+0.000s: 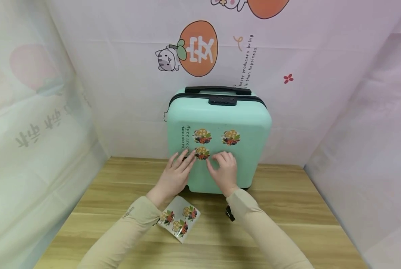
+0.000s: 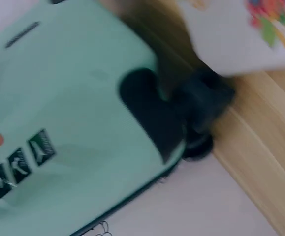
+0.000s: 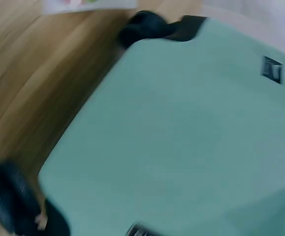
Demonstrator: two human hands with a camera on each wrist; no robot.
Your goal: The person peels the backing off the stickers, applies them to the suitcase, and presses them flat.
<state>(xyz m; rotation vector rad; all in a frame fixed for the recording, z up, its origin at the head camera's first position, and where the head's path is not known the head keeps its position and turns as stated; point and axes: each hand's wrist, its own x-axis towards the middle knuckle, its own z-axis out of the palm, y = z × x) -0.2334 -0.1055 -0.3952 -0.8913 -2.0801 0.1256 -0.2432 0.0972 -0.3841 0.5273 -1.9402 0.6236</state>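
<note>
Smoothing the fruit sticker [image 1: 201,152] outward should seat it flat; left hand [image 1: 176,175] straight-fingered (right hand [image 1: 226,170] pinching? can't tell).

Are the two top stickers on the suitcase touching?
Apart: the head view shows a bare strip of suitcase between the left sticker and the right sticker.

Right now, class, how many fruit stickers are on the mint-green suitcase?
3: fruit sticker upper left, second sticker upper right, third sticker below the first, by the left hand. The right hand may hide more.
</note>
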